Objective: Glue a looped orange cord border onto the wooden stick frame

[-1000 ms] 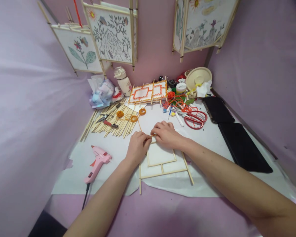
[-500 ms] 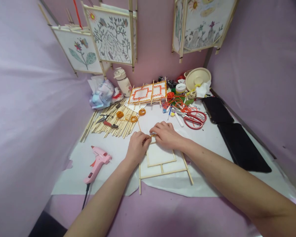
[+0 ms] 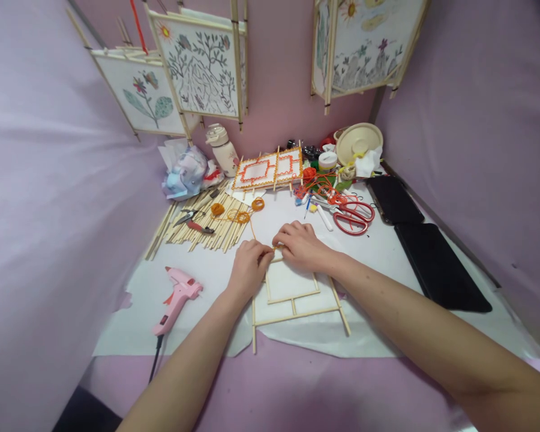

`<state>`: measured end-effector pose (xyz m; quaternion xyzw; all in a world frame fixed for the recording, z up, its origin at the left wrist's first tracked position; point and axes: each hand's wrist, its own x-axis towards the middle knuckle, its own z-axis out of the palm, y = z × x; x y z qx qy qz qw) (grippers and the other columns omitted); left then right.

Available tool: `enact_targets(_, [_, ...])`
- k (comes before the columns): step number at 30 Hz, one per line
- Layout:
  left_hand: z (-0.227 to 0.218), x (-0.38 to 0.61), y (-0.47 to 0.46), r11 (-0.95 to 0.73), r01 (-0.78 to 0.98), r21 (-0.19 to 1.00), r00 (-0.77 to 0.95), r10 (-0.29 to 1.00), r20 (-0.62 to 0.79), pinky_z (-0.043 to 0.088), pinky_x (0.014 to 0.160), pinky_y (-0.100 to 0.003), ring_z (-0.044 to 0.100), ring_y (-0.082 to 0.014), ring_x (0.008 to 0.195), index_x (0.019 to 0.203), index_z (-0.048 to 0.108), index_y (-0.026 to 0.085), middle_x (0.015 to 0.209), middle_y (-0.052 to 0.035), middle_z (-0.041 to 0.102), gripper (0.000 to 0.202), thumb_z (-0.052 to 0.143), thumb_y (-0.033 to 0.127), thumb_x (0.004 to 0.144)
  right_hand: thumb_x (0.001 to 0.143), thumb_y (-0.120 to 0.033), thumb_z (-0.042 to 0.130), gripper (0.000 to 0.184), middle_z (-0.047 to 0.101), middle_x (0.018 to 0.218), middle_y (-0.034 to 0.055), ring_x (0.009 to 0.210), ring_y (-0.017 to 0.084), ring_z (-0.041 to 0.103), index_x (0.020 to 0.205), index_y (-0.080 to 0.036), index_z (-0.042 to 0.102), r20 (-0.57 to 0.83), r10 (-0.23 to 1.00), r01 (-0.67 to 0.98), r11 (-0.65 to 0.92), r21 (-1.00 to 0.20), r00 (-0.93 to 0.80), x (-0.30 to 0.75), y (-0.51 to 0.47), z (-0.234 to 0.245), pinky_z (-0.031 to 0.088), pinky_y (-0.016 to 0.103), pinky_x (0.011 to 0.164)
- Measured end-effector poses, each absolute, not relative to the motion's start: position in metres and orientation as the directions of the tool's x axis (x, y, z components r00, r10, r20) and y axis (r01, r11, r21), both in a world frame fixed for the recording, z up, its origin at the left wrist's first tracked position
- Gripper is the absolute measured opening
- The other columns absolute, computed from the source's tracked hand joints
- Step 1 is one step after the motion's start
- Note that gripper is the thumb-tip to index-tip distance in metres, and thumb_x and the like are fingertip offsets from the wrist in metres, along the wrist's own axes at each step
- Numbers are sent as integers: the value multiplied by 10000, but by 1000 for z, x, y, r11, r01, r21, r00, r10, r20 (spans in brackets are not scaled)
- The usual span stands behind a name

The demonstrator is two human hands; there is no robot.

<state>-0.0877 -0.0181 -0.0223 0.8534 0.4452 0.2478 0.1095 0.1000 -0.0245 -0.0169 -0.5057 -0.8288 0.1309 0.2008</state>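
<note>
A light wooden stick frame (image 3: 292, 297) lies flat on the white paper sheet (image 3: 198, 300) in front of me. My left hand (image 3: 248, 266) rests curled at the frame's far left corner, fingers pinched on an orange cord (image 3: 253, 230). My right hand (image 3: 300, 243) lies closed over the frame's far edge, fingertips meeting the left hand's at the cord. The cord runs back to small orange coils (image 3: 243, 216) on a pile of sticks (image 3: 211, 223).
A pink glue gun (image 3: 176, 298) lies to the left. Pliers (image 3: 193, 221) sit on the sticks. Red scissors (image 3: 353, 216), a finished orange-trimmed frame (image 3: 269, 168), a bottle (image 3: 222, 149), a bowl (image 3: 357, 141) stand behind. Two black pads (image 3: 438, 264) lie right. Painted panels (image 3: 202, 60) hang above.
Both hands stay at the frame's far edge with only tiny finger shifts. The view has drifted slightly.
</note>
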Motion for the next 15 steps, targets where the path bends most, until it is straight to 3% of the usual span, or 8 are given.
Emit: enact_targets(15, [-24, -88, -18, -555, 718, 420, 471, 832, 294, 420, 777, -364, 528, -221, 831, 813, 639, 202, 809, -43, 607, 113, 559, 199, 892, 868, -173, 440, 282, 602, 1110, 81, 1060, 244, 441, 1063, -218, 639, 208, 893, 782, 449, -432, -398, 99, -24, -18, 282, 400, 874])
